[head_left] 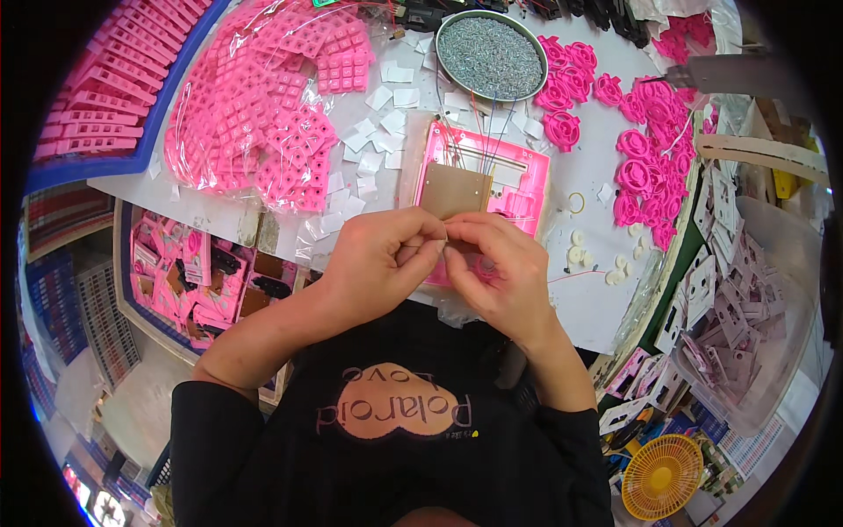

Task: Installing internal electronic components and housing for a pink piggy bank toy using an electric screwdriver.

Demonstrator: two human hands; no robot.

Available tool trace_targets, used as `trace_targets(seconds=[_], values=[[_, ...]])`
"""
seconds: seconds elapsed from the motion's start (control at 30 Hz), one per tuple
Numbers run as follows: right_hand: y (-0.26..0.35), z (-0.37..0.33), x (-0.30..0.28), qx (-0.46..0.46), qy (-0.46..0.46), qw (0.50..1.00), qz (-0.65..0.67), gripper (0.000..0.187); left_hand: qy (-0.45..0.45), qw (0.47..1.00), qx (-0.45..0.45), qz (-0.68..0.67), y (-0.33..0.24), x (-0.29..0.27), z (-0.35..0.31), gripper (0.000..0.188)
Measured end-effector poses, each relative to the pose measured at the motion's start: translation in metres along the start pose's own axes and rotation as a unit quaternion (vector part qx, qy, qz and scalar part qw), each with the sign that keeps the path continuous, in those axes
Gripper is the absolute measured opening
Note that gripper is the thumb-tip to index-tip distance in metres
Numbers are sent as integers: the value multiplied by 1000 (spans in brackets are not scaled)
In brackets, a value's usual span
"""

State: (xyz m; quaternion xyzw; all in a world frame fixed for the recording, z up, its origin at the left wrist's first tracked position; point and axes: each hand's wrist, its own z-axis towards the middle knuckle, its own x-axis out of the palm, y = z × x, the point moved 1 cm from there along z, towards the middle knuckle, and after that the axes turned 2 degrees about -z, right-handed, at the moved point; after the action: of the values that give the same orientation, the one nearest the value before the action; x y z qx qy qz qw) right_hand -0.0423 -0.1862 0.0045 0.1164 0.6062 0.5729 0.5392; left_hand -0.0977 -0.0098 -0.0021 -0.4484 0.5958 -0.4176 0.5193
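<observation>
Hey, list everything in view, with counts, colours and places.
Table: one, white, centre
Casing: one, pink, on table
Board: one, brown, on casing
Wires: several, mixed colours, above board
Pan: one, metallic, top centre, holding grey pieces
Keypad parts: many, pink, bagged, upper left
Paper pieces: many, white, left of casing
Ring parts: many, pink, upper right
Discs: several, white, right of casing
Tool: one, grey, upper right
Crate: one, blue, upper left, holding pink parts
Bin: one, clear, far right, holding pale panels
Round slatted item: one, yellow, lower right
Shirt: one, black, bottom
Left hand: one, over casing
Right hand: one, beside left hand
</observation>
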Motion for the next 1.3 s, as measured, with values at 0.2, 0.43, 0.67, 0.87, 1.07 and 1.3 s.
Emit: trace_targets(seconds=[0.2, 0.43, 0.67, 0.87, 1.07, 1.3], values=[[-3, -8, 4, -34, -64, 997, -27, 18, 4, 1000, -18, 13, -3, 0, 0, 6], [0, -14, 12, 7, -91, 996, -14, 19, 61, 993, -82, -59, -2, -12, 9, 6], [-2, -14, 11, -11, -74, 997, -35, 21, 53, 993, -53, -91, 2, -5, 5, 6], [2, -14, 10, -75, -63, 992, -75, 20, 69, 996, -35, 44, -4, -16, 15, 8], [-3, -15, 13, -167, -55, 976, -125, 23, 168, 944, -229, -167, -10, -26, 36, 15], [-3, -13, 6, -184, -23, 963, -198, 25, 184, 981, -60, -5, -3, -29, 37, 20]])
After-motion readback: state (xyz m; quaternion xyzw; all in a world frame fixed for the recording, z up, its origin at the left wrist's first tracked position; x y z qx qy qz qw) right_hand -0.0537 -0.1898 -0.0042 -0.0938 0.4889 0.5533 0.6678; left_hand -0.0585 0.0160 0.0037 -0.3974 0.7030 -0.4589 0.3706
